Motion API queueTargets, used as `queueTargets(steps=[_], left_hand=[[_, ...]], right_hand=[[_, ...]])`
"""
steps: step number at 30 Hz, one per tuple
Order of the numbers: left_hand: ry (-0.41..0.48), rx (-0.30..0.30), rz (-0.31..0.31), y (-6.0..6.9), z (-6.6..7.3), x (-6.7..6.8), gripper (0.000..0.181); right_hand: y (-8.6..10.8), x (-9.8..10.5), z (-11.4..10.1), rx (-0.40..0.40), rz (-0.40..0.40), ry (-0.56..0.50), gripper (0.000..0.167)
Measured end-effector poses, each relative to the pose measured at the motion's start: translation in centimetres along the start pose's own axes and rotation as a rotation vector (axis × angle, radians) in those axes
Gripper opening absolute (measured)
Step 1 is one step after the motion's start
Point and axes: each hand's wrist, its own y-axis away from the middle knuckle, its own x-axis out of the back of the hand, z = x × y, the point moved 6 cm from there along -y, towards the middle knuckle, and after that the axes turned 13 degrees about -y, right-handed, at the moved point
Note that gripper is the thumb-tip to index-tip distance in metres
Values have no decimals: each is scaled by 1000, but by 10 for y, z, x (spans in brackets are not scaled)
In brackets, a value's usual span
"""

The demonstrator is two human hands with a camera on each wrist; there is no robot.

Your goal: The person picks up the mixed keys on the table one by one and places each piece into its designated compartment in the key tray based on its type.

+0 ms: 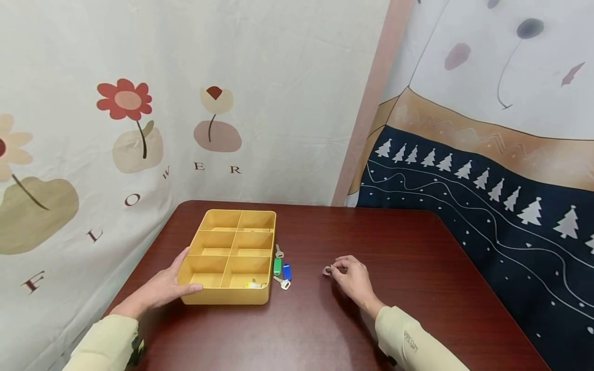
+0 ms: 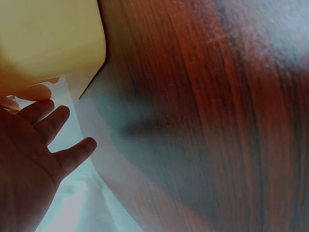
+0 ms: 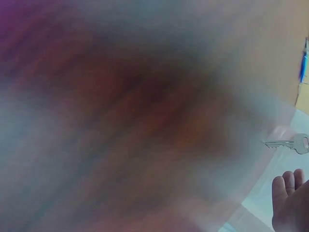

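Observation:
A yellow six-compartment tray [image 1: 226,296] sits on the left half of the table. My left hand [image 1: 164,286] rests against its near left corner, thumb on the front rim and fingers along the left side; the left wrist view shows the other fingers [image 2: 72,153] extended and spread. Over the table to the right, my right hand [image 1: 353,279] pinches a small metal key [image 3: 300,143]. Between hand and tray lie a green key tag [image 1: 277,266] and a blue key tag [image 1: 286,271], with metal keys beside them.
A small item with a pale tag [image 1: 252,285] lies in the tray's near right compartment. Something small and thin shows in the far right one, partly hidden. The dark red table [image 1: 371,232] meets printed curtains [image 1: 297,103] behind and at the right.

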Motion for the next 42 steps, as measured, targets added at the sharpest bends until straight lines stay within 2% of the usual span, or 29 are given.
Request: queueTargets(steps=[12,22,31,35,42], left_hand=[[13,16,-10,1,0,-2,115],[22,11,-14,1,-1,-2,116],[17,21,5,2,-2,-1,116],[15,22,9,1,-2,-1,116],[34,35,1,2,-2,-2,116]], right_hand=[[-37,-11,-28,-56,-15,-117,11],[-78,-38,-58,-71,-26,-192,12],[-112,-72,-83,-21,-13,-252,12],[-122,-88,-95,-4,-28,-278,14],[-133,-119,-112,-19,-80,-334,16]])
